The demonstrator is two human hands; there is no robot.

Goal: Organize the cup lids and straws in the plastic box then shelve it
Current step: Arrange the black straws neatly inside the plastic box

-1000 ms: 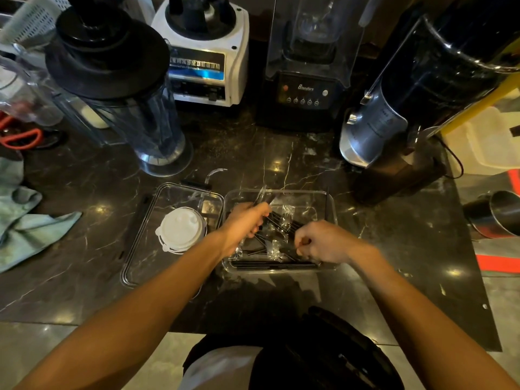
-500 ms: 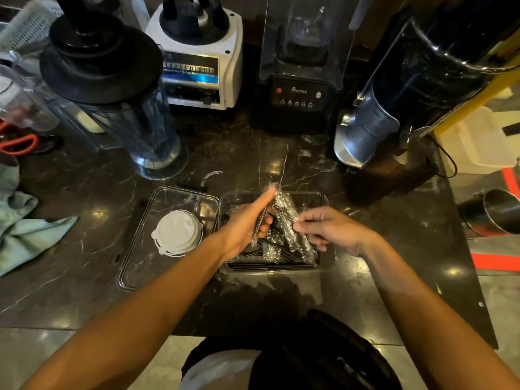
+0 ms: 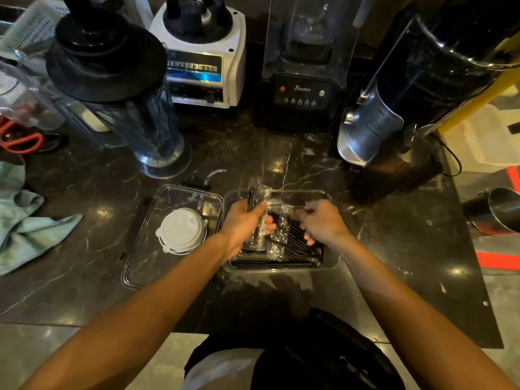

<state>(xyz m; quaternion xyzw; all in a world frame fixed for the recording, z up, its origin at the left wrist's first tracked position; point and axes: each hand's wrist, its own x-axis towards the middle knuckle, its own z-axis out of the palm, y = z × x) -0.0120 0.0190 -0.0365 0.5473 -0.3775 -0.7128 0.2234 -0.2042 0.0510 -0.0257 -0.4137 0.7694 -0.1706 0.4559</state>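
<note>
Both hands grip wrapped straws (image 3: 257, 212): left hand (image 3: 244, 223), right hand (image 3: 323, 222).

The left hand (image 3: 243, 220) is now gripping the bundle of wrapped straws (image 3: 256, 204) alone and standing it nearly upright over the left end of the plastic box (image 3: 327, 198), where a moment ago both hands were holding it slanted across the middle; the right hand (image 3: 323, 222) is letting go of that bundle and reaching down, fingers curled, among the loose black straws (image 3: 292, 240) lying in the box, which are looking more spread out than before
</note>
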